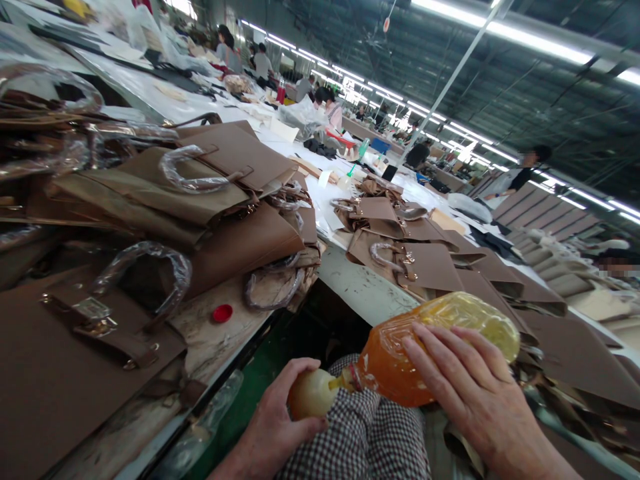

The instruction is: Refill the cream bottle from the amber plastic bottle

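My right hand (470,387) is wrapped over a large clear plastic bottle (430,340) of amber liquid, tipped on its side over my checkered lap. Its mouth meets a small pale squeeze bottle (310,395), which my left hand (280,417) grips from below. A red cap (223,313) lies on the worn table edge (220,347) just left of my hands.
Brown leather handbags with plastic-wrapped handles (190,200) pile up on the left. More brown bags (415,260) lie on the long white table (360,287) ahead and right. Other people (520,170) work farther along the line. A clear empty bottle (200,427) lies below the table edge.
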`<state>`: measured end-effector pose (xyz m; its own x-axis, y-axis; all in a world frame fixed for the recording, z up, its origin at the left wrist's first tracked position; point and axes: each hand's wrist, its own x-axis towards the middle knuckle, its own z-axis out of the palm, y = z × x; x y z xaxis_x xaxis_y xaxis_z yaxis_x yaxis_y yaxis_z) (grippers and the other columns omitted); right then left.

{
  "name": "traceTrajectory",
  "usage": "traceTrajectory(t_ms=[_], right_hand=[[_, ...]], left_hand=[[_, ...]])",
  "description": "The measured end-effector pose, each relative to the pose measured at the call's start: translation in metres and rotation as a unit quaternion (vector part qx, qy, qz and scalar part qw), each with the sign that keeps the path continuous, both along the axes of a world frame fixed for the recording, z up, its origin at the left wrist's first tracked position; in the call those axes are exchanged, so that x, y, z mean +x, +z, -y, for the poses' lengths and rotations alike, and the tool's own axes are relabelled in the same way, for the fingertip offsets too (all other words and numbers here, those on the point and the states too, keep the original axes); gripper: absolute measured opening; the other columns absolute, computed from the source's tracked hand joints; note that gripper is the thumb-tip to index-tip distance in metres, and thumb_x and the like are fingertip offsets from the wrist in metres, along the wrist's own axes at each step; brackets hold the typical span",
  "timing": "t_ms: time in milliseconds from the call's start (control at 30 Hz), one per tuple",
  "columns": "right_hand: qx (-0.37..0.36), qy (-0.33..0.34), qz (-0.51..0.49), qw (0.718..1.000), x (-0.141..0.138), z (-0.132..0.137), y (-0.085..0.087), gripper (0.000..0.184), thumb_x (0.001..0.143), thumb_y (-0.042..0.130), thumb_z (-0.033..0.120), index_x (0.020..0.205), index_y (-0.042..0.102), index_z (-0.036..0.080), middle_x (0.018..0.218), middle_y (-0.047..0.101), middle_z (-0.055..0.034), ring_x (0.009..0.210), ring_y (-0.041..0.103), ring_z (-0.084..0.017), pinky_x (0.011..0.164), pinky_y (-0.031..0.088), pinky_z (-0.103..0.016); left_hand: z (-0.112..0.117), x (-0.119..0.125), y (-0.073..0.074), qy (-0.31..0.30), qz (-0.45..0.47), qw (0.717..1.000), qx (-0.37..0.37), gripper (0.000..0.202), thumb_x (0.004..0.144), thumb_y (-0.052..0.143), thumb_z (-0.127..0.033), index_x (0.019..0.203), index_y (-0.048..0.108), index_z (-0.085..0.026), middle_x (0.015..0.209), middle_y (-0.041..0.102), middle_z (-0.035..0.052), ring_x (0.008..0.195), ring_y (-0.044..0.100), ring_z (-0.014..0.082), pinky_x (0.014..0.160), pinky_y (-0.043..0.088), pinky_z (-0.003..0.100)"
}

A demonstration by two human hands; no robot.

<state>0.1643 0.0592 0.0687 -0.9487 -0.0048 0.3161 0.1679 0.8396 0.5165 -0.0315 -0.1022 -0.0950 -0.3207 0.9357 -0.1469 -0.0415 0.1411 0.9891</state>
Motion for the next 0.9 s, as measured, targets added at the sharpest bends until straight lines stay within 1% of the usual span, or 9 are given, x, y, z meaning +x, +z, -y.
traceTrajectory(t_ms=[133, 233, 500, 900], right_hand=[[-0.009, 0.0, -0.013, 1.0, 0.0027, -0.0027, -0.0056, 0.036, 0.104, 0.031, 0.019, 0.124, 0.06, 0.01, 0.124, 0.068, -0.0134, 0.114, 0.056, -0.031, 0.1, 0.036, -0.051], [-0.015, 0.0, -0.015, 1.0, 0.0048, -0.0032, -0.0077, 0.037, 0.104, 0.031, 0.019, 0.125, 0.06, 0.01, 0.125, 0.067, -0.0133, 0.116, 0.055, -0.03, 0.102, 0.035, -0.051], [-0.007, 0.003, -0.001, 1.0, 0.0027, -0.0007, -0.0027, 0.036, 0.104, 0.032, 0.02, 0.122, 0.061, 0.009, 0.122, 0.068, -0.0145, 0.112, 0.057, -0.03, 0.1, 0.036, -0.051], [-0.009, 0.001, 0.002, 1.0, 0.0022, -0.0018, -0.0037, 0.038, 0.104, 0.029, 0.02, 0.124, 0.06, 0.009, 0.124, 0.068, -0.0144, 0.114, 0.056, -0.031, 0.1, 0.036, -0.051]], left_hand=[[0.0006, 0.0008, 0.0004, 0.003, 0.003, 1.0, 0.0, 0.06, 0.065, 0.071, -0.008, 0.119, 0.056, -0.03, 0.127, 0.059, -0.0008, 0.121, 0.053, 0.0231, 0.105, 0.036, 0.033], [0.0003, 0.0008, 0.0005, 0.002, -0.001, 1.0, -0.002, 0.06, 0.066, 0.072, -0.009, 0.12, 0.056, -0.03, 0.127, 0.058, -0.0008, 0.12, 0.053, 0.023, 0.103, 0.037, 0.033], [0.0006, 0.001, 0.0016, -0.001, -0.007, 1.0, -0.015, 0.061, 0.065, 0.071, -0.009, 0.12, 0.056, -0.03, 0.127, 0.058, -0.0007, 0.119, 0.054, 0.0235, 0.102, 0.038, 0.034], [-0.0006, 0.0005, -0.0008, 0.0, 0.0, 1.0, 0.006, 0.06, 0.066, 0.073, -0.01, 0.12, 0.056, -0.031, 0.128, 0.058, -0.0011, 0.122, 0.053, 0.0236, 0.103, 0.037, 0.033]])
